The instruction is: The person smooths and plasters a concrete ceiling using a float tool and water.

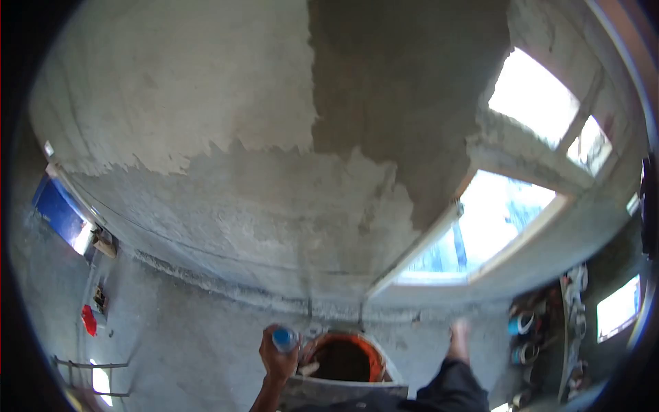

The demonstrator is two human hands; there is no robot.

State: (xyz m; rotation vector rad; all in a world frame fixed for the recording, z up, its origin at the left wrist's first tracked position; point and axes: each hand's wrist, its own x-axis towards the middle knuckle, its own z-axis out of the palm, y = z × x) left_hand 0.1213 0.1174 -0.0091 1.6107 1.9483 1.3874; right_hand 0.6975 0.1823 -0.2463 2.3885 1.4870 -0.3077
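My left hand is closed around a bottle whose blue top faces up at me. The bottle looks clear around the blue part, and my fingers cover its left side. Right beside it stands an orange-rimmed tub with dark contents. A small pale piece lies at the tub's left edge. My right hand is out of view.
Ahead rises a wall with a darker plaster patch and a window opening. My bare foot is right of the tub. Buckets stand at far right; a red item lies far left.
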